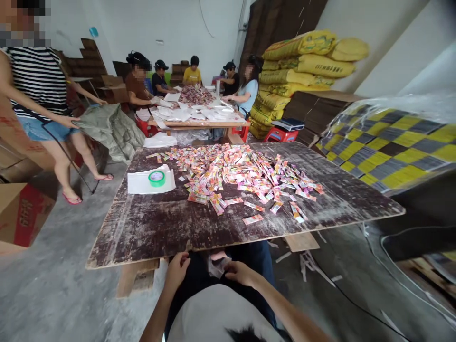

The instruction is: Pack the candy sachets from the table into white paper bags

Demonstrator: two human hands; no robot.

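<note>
Just below the near edge of the brown worn table (142, 237), my left hand (177, 270) is closed over my lap, its fingers curled in. Across from it my right hand (241, 273) is closed too, thumb and fingers together. Whatever either hand may hold is hidden. Crumpled clear plastic (216, 268) shows beside the right fingertips; I cannot tell whether they touch it. On the table lies a wide heap of small orange, pink and purple printed packets (231, 166), with some scattered toward me.
A roll of green tape (156, 178) rests on white sheets (135, 184) at the table's left. Several people work at a farther table (199, 124). At left, a person holds a grey-green sack (114, 130). Yellow sacks (302, 66) and a plastic-wrapped stack (392, 142) stand right.
</note>
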